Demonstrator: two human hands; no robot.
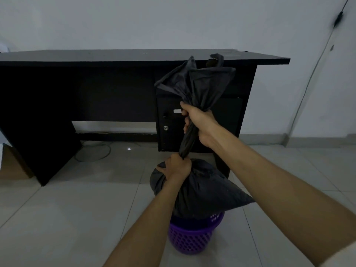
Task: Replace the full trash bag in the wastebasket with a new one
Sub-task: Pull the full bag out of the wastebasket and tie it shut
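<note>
While trash bag point(200, 187) sits in purple wastebasket point(192, 239), its twisted neck runs vertically upward; left hand point(176, 166) grips neck base, right hand point(198, 122) grips it higher.

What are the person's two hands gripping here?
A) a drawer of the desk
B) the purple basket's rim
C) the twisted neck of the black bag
C: the left hand and the right hand both grip the black bag by its twisted neck, above the purple basket.
</note>
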